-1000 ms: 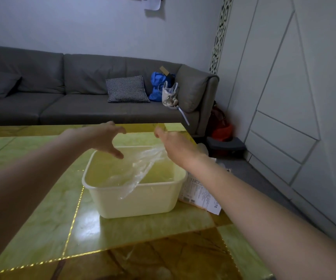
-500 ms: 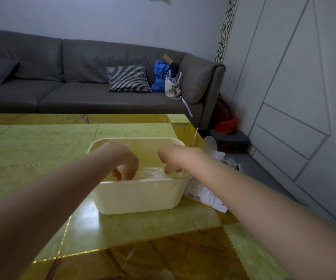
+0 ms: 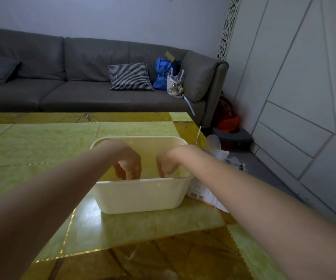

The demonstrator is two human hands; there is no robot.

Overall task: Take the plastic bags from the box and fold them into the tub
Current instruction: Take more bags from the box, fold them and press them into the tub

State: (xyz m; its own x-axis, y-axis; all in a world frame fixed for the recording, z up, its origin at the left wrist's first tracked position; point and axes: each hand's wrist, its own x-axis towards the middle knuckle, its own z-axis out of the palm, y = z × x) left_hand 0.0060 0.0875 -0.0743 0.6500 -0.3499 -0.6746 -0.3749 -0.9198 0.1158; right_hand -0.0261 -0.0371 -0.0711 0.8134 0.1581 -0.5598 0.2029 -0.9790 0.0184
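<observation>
While the cream plastic tub sits on the green-tiled bench, the left hand and right hand both reach down inside it, fingers curled downward; its near wall hides whether they grip anything. Against half a second ago, the bag's clear film no longer shows. Beside the tub's right lies the box.

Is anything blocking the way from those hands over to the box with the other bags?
Nothing visible does. Both hands, left and right, dip into the tub; the box sits just beyond its right wall.
</observation>
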